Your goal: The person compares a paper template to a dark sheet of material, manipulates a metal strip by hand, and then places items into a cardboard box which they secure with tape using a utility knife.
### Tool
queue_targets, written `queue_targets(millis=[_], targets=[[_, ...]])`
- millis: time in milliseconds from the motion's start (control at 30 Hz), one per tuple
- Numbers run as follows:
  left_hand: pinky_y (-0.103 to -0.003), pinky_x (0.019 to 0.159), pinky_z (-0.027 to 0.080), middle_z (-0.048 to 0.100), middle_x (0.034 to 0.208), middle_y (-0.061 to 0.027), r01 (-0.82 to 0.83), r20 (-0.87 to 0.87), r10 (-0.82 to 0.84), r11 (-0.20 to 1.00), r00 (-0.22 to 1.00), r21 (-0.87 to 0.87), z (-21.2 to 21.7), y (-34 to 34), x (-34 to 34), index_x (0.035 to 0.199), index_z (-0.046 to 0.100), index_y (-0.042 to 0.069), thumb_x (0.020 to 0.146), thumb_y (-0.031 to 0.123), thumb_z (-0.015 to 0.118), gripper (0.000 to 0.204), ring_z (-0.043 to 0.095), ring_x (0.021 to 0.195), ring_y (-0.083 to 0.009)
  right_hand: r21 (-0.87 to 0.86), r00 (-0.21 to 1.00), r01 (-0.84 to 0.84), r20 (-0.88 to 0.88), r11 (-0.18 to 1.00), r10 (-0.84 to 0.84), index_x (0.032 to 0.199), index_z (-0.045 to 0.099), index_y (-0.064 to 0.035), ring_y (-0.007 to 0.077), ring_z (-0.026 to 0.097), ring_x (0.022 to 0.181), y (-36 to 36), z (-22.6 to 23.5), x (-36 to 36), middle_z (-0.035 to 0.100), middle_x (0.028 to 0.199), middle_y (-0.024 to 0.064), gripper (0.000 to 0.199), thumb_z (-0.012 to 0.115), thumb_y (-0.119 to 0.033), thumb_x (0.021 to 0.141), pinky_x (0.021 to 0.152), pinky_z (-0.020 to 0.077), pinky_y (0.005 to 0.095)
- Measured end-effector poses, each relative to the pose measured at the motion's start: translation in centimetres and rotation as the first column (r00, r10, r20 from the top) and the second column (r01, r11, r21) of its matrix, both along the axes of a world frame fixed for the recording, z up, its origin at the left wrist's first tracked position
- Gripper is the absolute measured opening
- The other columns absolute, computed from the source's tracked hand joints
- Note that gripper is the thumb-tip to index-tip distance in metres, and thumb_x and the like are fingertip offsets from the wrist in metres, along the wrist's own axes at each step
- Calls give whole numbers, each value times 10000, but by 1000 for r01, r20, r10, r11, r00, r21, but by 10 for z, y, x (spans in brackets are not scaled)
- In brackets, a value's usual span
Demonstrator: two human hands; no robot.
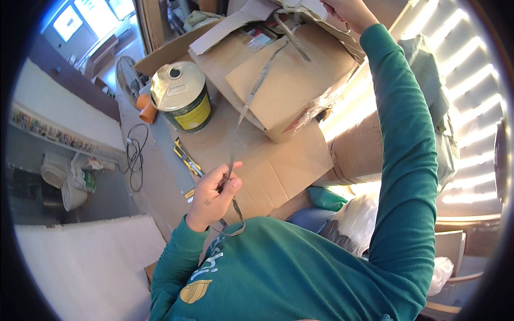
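Note:
My left hand (213,197) is closed around a long grey strip (259,81), like tape or strapping, whose loose end curls below the fist against my shirt. From there the strip runs up across an open cardboard box (289,69). At the top edge of the picture my right hand (349,13) is closed beside the box's far right corner; what its fingers hold, if anything, I cannot make out. Between the box's raised flaps (235,24), some contents (261,36) show, partly wrapped in clear plastic.
Left of the box stands a metal bucket (182,96) with a yellow band, beside an orange pipe fitting (145,108). A yellow-black utility knife (187,159) lies on the flat cardboard (278,176). A black cable (136,155) is coiled at left; a large cardboard roll (356,150) lies right.

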State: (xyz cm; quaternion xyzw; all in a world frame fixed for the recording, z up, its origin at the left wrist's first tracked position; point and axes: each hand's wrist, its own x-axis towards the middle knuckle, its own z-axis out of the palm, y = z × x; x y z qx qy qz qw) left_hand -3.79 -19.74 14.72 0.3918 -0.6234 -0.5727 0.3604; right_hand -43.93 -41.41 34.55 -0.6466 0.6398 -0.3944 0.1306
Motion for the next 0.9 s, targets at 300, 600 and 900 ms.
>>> queue_targets(millis=[300, 600, 900], targets=[[-386, 910, 468, 629, 1180, -148, 624, 132, -615, 726, 777, -289, 99, -64, 3, 1054, 735, 30, 823, 167, 701, 271, 596, 1026, -263, 48, 926, -126, -354, 991, 135, 897, 648, -47, 153, 532, 673, 61, -23, -15, 585, 723, 45, 273, 652, -314, 956, 663, 454, 320], [-312, 558, 451, 606, 595, -81, 711, 841, 26, 521, 541, -473, 249, -109, -69, 710, 694, 9, 902, 516, 683, 542, 585, 556, -181, -63, 863, -209, -481, 976, 154, 1225, 707, -134, 283, 677, 844, 88, -73, 15, 720, 927, 135, 328, 661, -275, 932, 790, 530, 397], [-312, 1015, 473, 651, 1281, -88, 440, 463, -137, 617, 876, -652, 165, -278, -235, 1357, 588, 67, 1019, 233, 565, 377, 610, 1176, -199, -125, 832, -167, -551, 978, 72, 1206, 717, -157, 284, 648, 908, 97, -81, 21, 663, 901, 73, 309, 627, -282, 938, 801, 521, 411]])
